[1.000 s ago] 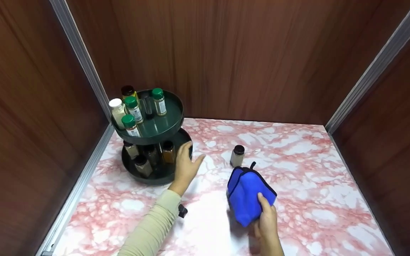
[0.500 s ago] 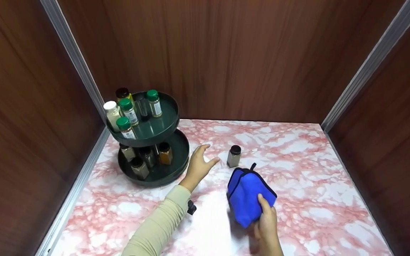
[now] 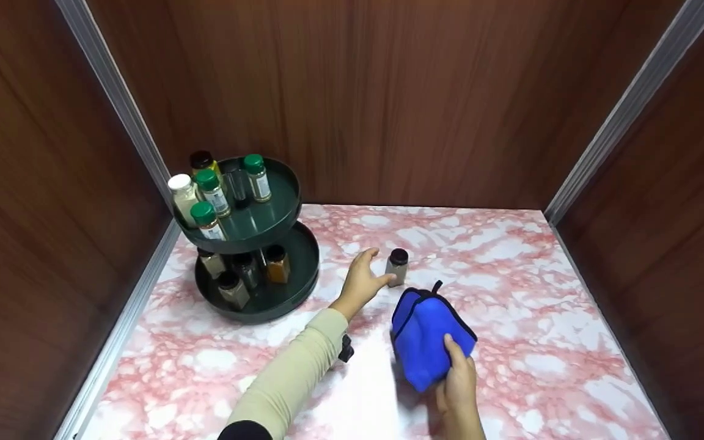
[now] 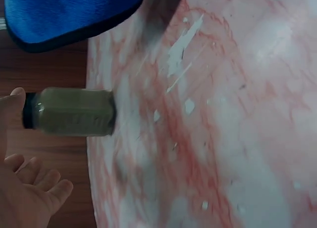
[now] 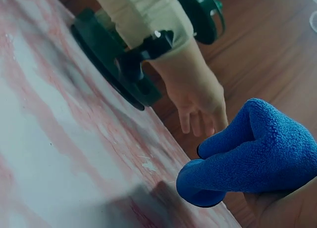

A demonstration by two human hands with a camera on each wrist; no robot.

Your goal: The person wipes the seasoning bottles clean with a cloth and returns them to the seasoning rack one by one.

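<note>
A spice jar [image 3: 396, 274] with a black cap and grey-brown contents stands upright on the marbled table. My left hand [image 3: 361, 285] is just to its left, thumb and fingers spread apart. In the left wrist view, the thumb is by the cap of the jar [image 4: 77, 112], and the other fingers stand clear of it; whether the thumb touches, I cannot tell. My right hand [image 3: 461, 382] grips a folded blue cloth [image 3: 428, 342] with black edging and a small loop, thumb on top. The right wrist view shows the plush side of the cloth [image 5: 277, 149].
A dark green two-tier turntable [image 3: 266, 223] stands at the left. Green-capped jars [image 3: 211, 192], a white-capped jar [image 3: 184, 195] and others fill its upper tier. Several black-capped jars [image 3: 277, 266] stand on the lower tier. Brown wood-grain panels [image 3: 352, 104] enclose the table.
My left hand has moved right, from beside the turntable's lower tier to the lone jar. My right hand keeps the cloth in nearly the same place. The head view has shifted slightly.
</note>
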